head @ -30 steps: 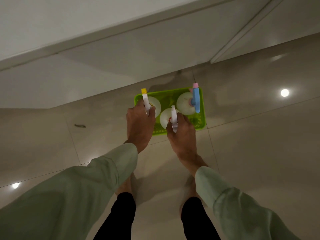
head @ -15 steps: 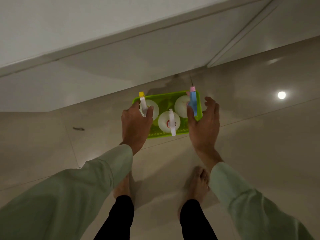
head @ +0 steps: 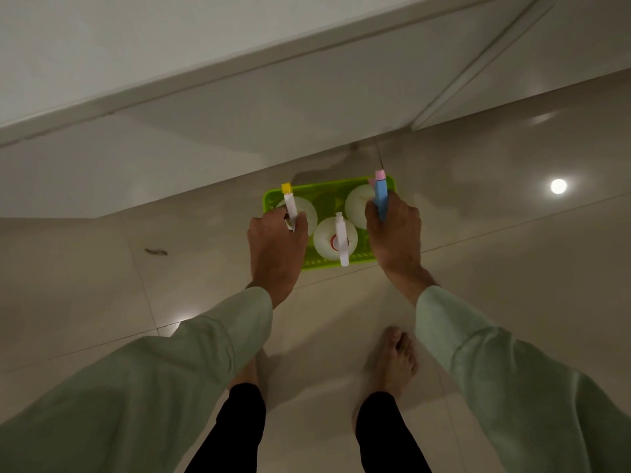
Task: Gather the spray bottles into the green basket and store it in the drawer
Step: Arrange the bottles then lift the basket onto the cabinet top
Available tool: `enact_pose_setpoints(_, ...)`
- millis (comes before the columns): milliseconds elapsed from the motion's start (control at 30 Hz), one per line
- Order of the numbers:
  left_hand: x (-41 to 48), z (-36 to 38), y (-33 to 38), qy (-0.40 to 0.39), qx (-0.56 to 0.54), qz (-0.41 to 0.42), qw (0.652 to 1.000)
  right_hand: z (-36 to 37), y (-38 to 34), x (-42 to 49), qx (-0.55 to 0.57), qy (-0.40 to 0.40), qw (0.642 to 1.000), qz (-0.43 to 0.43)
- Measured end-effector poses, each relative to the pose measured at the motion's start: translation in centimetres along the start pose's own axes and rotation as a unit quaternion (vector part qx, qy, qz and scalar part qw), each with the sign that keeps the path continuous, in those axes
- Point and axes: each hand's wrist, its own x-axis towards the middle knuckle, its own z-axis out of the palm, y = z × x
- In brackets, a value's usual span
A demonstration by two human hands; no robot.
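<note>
The green basket (head: 327, 190) sits on the tiled floor close to the cabinet base. Three white spray bottles stand in it: one with a yellow nozzle (head: 289, 201) at the left, one with a white head (head: 336, 242) in the front middle, one with a blue and pink head (head: 380, 196) at the right. My left hand (head: 276, 247) is closed over the basket's left side, thumb beside the yellow-nozzle bottle. The basket's right side is under my closed right hand (head: 394, 233), fingers next to the blue head. Both hands hide the basket's side rims.
A pale cabinet front (head: 239, 107) rises just behind the basket, under a white counter edge. My bare feet (head: 392, 363) stand on the glossy tiles below the basket. A small dark mark (head: 156, 251) lies on the floor to the left.
My right hand left the middle bottle, swung open to the basket's right side and closed there. My left hand stayed on the left side.
</note>
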Motion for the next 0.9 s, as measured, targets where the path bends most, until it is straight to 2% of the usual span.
enact_pose_setpoints(633,0.6,-0.4,-0.7,-0.004,0.009,0.006,1.000,0.1,0.8,0.4,0.018,-0.020,1.000,-0.002)
enact_pose_setpoints(900,-0.2,-1.4,-1.3,-0.037,-0.021,0.010,0.999,-0.7,2.1,-1.2,0.101,-0.019,0.995,0.018)
